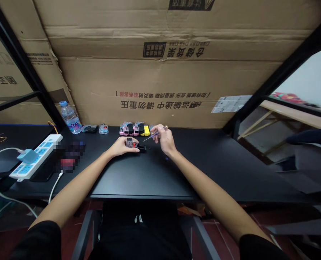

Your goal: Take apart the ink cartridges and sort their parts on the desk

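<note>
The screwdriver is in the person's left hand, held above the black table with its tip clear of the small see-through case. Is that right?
Not quite: the head view shows the screwdriver in the right hand. It is held above the black table, tip clear of the small see-through case.

A blue-capped water bottle (71,118) stands at the left rear of the black table (133,180), before printed cardboard (139,77) bearing a white label (230,103) at right. Nearer, a white power strip (44,148) holds a blue adapter (28,156).
</note>
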{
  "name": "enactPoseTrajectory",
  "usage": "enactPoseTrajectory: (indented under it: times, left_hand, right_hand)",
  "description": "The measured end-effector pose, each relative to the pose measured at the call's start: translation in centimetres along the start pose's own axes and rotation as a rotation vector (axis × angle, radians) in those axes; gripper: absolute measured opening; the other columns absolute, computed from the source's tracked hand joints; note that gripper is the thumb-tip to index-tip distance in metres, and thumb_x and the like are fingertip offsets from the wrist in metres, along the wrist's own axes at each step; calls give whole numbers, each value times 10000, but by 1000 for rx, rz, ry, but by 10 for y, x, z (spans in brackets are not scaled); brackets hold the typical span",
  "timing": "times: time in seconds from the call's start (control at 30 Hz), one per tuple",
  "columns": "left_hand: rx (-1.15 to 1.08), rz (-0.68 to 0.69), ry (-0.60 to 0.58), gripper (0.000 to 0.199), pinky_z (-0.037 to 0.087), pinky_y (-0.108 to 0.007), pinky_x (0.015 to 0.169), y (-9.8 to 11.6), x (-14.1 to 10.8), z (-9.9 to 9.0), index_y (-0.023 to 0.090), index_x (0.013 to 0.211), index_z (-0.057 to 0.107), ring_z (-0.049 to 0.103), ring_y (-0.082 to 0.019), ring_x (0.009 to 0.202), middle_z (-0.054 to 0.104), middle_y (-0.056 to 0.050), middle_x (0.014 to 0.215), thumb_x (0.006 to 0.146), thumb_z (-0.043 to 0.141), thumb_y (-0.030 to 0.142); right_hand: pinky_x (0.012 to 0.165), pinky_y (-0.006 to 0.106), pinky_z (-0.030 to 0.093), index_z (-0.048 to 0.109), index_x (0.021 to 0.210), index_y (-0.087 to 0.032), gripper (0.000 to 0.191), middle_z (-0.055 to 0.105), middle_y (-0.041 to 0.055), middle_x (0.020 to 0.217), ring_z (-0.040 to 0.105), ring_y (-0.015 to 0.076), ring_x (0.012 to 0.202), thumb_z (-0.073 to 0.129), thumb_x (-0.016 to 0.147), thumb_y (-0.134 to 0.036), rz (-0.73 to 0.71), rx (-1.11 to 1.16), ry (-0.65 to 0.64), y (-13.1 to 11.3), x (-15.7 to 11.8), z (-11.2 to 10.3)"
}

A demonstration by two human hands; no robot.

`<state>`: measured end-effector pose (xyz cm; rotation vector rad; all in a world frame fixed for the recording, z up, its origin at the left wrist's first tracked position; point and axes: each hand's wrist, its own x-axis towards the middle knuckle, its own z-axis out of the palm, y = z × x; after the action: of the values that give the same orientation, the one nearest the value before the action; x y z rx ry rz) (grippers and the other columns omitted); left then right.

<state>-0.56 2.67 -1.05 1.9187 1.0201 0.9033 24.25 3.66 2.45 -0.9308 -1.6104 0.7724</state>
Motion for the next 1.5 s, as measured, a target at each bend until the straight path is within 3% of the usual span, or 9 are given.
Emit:
enactPoseTrajectory:
  times: [0.07, 0.17, 0.5, 0.87, 1.5]
  left_hand:
    - [-12, -6, -35, 544, 576, -353, 852, -3, 1, 0, 132, 1101, 794, 705, -193, 810, 780, -59, 918, 745, 900, 530]
    - [-29, 5, -62, 545, 575, -338, 870, -7, 2, 1, 127, 1126, 798, 714, -188, 833, 793, -66, 950, 760, 896, 519]
    - [-97, -26, -102, 546, 566, -313, 836, -7, 4, 1, 105, 1122, 798, 697, -173, 796, 785, -65, 912, 738, 922, 472]
    - [-101, -25, -107, 559, 564, -320, 851, -4, 5, 0, 104, 1131, 792, 698, -175, 807, 782, -64, 920, 722, 933, 458]
    - [-118, -5, -143, 558, 553, -330, 858, -4, 5, 3, 102, 1154, 786, 684, -175, 806, 771, -58, 907, 736, 928, 445]
  right_hand:
    - [457, 260, 394, 640, 831, -226, 619, 536, -31, 546, 466, 129, 438, 438, 979, -792, 45, 25, -42, 0, -1, 2]
    - [443, 246, 387, 628, 806, -215, 596, 558, -31, 544, 476, 115, 423, 506, 961, -777, 43, 24, -114, 2, -3, 3]
    - [559, 272, 480, 619, 859, -216, 226, 635, -22, 638, 588, 142, 526, 612, 964, -416, -78, -89, -312, 2, -4, 0]
    - [621, 289, 481, 613, 839, -214, 228, 646, 10, 740, 592, 157, 631, 551, 983, -380, -163, -83, -213, 4, -3, -4]
    - [582, 278, 460, 631, 843, -209, 234, 630, 9, 728, 582, 153, 620, 567, 982, -385, -140, -64, -270, 5, 0, -5]
